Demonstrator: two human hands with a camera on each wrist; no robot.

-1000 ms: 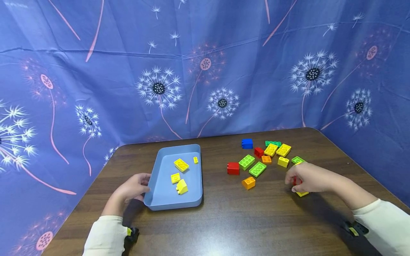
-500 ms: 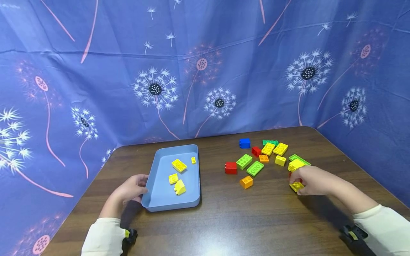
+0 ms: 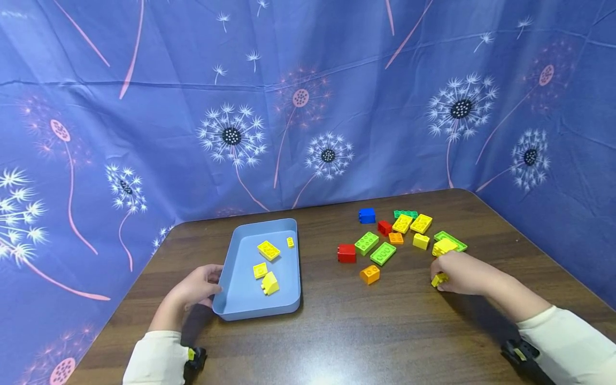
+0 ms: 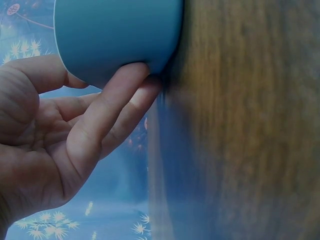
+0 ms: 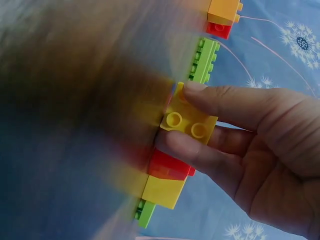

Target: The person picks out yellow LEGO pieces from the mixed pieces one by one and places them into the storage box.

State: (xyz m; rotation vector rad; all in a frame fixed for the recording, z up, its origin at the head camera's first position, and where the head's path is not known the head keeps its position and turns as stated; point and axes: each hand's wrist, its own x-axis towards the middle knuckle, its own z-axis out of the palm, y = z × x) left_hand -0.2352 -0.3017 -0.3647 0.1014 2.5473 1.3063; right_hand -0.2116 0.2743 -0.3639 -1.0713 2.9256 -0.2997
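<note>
Tipped up since half a second ago, a yellow brick (image 5: 187,121) is pinched between thumb and fingers of my right hand (image 3: 462,274), well right of the blue tray (image 3: 256,312); a grip so near its edges could let it twist free. My left hand (image 3: 198,286) holds the tray's side, where an uneven pull might skew it. Just past the pinch, a red brick (image 5: 170,165) risks a knock from a low swing; farther, beside a green plate (image 3: 454,240), a sloped yellow brick (image 3: 443,246) crowds my hand.
</note>
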